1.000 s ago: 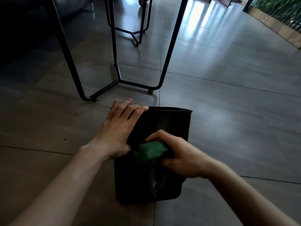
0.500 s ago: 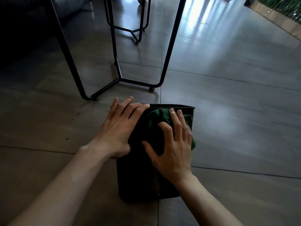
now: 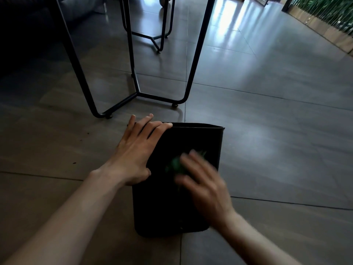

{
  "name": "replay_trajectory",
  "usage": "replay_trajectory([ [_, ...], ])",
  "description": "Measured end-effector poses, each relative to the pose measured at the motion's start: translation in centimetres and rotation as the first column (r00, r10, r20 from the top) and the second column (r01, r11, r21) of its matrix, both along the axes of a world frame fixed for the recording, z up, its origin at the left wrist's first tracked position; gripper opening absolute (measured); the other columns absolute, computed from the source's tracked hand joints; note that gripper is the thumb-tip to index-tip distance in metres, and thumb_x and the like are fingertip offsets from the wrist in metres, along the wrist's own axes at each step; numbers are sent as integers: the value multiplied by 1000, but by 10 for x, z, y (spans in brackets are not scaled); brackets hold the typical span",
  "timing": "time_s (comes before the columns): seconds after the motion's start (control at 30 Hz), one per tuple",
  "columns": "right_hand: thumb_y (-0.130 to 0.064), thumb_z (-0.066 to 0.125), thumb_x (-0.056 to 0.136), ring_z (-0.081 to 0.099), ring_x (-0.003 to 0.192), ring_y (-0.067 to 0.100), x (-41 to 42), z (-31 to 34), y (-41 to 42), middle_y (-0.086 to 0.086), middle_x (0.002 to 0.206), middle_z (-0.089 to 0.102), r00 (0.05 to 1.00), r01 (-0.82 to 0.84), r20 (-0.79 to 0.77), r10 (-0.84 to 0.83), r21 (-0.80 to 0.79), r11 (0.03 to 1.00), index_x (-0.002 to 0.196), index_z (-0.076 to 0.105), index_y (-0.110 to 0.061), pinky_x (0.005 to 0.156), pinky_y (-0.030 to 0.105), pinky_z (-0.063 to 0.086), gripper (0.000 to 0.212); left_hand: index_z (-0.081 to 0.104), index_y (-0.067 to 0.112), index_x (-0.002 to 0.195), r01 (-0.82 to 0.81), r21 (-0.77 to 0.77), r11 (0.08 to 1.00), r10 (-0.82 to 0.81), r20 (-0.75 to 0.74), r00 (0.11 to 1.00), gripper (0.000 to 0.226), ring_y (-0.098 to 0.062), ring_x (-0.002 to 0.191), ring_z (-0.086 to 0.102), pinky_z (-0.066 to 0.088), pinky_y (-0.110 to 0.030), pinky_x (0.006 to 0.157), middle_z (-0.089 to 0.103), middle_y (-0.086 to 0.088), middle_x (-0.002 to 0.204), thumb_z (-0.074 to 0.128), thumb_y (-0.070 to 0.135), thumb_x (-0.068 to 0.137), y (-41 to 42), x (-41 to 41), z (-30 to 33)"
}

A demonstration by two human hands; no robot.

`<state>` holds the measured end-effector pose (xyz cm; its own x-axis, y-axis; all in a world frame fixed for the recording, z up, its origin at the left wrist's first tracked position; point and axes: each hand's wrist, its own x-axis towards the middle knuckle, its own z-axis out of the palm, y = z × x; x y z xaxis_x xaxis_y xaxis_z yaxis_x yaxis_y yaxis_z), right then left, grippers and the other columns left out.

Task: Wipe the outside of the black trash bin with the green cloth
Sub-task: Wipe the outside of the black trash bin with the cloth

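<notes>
The black trash bin [image 3: 193, 138] lies on its side on the tiled floor, its open rim pointing away from me. My left hand [image 3: 136, 150] rests flat on the bin's upper left edge, fingers spread over the corner near the rim. My right hand [image 3: 204, 184] is blurred with motion and presses the green cloth [image 3: 177, 164] against the bin's upward-facing side, around its middle. Only a small patch of the cloth shows past the fingers.
A black metal table frame [image 3: 137, 92] stands on the floor just beyond the bin, its feet close to the rim. A second frame [image 3: 160, 39] stands farther back. A wooden planter with greenery [image 3: 324, 22] lines the far right. Small crumbs [image 3: 74, 163] dot the floor at left.
My right hand has slid the green cloth from the bin's rim back toward me to the middle of the side. My left hand has stayed in place on the bin.
</notes>
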<state>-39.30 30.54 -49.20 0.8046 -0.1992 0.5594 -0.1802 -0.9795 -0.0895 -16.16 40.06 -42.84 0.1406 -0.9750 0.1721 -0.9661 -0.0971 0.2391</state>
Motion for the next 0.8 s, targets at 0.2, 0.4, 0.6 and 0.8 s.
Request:
replay_trajectory([
  [0.2,-14,58,102,40,149,40,29,14,-14,14,154,53,986,138,93,-137,-4,990,110,76,-19,110,58,46,20,14,30,159,-12,0,1000,12,10,1000,112,-20,157,2,-8,-49,127,26,8,156,74,27,64,1,-3,4],
  [0.4,-34,44,105,56,139,20,-53,-78,49,-7,146,61,880,-346,-436,190,-311,885,124,67,-33,123,45,35,30,10,34,157,-7,9,1000,7,50,999,122,-19,157,-1,-11,-46,127,23,12,154,80,21,59,-3,-7,2],
  [0.6,-16,51,107,44,147,37,21,26,-19,12,150,57,992,79,98,-83,42,996,104,78,-17,109,53,48,27,15,33,157,-3,-8,1000,4,44,999,110,-22,157,5,-5,-50,127,29,9,154,76,24,66,-7,-7,1],
  [0.8,-16,55,106,48,144,39,-7,-25,7,14,149,58,988,-138,-77,130,-109,984,101,76,-18,109,53,49,22,9,34,158,-64,42,997,64,8,998,126,-20,156,0,-6,-50,127,23,12,156,83,28,57,-5,2,0],
])
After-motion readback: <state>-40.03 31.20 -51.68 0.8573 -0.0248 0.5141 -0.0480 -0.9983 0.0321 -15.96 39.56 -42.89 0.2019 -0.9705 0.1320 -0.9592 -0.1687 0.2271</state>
